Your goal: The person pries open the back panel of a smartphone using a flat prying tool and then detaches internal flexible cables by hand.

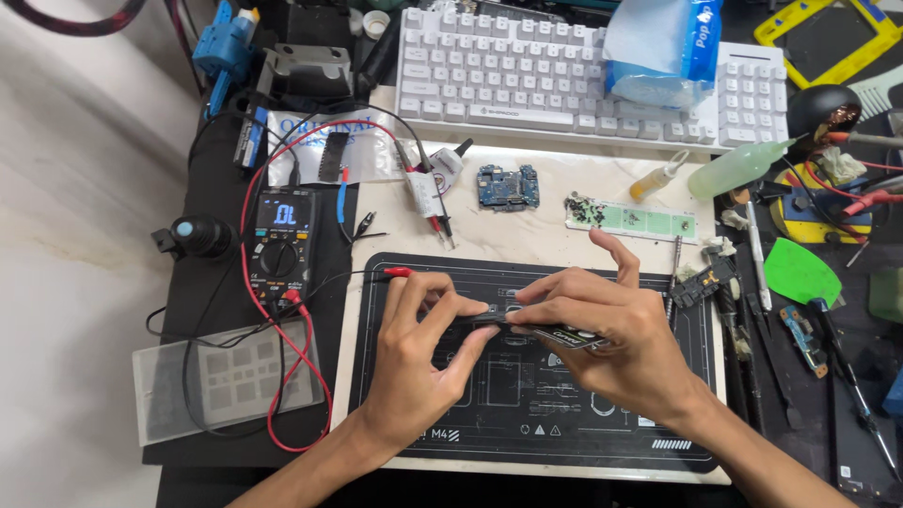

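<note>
Both hands pinch a slim dark phone (527,327) edge-on over the black work mat (527,423), frame centre. Left hand (419,362) fingers closed on its left end, right hand (602,329) closed on right end. Multimeter (282,246) at 9 o'clock, white keyboard (527,80) at 12.

A thin black device (527,327) is held edge-on between both hands above the black work mat (583,423) at the front edge of the surface. The left hand (419,362) is pinched onto its left end, and the right hand (611,334) is closed over its right part. A multimeter (283,246) with red leads is seen near the left edge. A white keyboard (527,75) lies along the far edge, with a small blue circuit board (506,186) just before it.
</note>
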